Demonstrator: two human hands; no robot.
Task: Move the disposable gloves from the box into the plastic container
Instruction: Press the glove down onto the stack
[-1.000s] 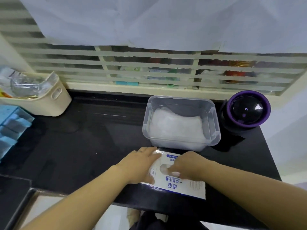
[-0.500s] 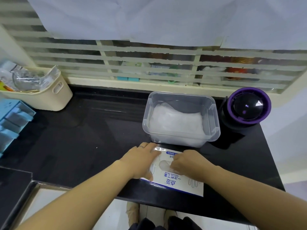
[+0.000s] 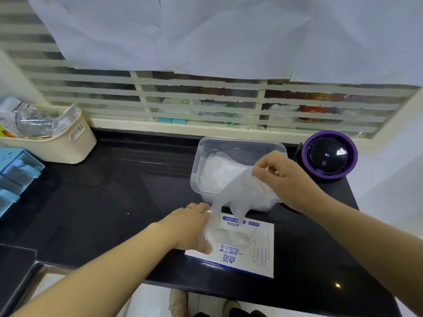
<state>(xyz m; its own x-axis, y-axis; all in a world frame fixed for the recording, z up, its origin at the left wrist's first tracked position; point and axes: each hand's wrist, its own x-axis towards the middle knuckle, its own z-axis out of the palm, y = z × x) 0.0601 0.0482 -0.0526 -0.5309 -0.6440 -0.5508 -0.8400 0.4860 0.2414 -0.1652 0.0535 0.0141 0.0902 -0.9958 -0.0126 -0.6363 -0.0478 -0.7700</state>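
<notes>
— Where were the hands when you looked over?

— The right hand (image 3: 283, 179) was up over the near right corner of the plastic container (image 3: 199, 161). Its fingers were curled, pinching the top end of a thin clear glove (image 3: 238, 193). The left hand (image 3: 192, 227) lay on the left part of the box (image 3: 251, 255), fingers fairly straight, pressing it onto the black counter (image 3: 114, 202).

— Was the glove out of the box?

— Not all of it. It hung stretched from the right hand down across the near rim of the container. Its lower end sat at the opening in the top of the box, just beside the left fingers.

— And the container?

— It stood open-topped on the counter, right behind the box, with a pile of gloves (image 3: 219, 172) inside. The box lay flat in front of it, near the counter's front edge. It was white with blue print and glove outlines drawn on top.

— Anything else about?

— A round thing (image 3: 329, 154) with a purple rim and a dark dome stood just right of the container. Well off to the left, a cream basket (image 3: 64, 147) with clear wrappers in it stood by the wall. Some light blue boxes (image 3: 13, 170) sat at the left edge. Behind it all was a slatted window (image 3: 206, 104), its upper part covered by a white sheet (image 3: 206, 30).
</notes>
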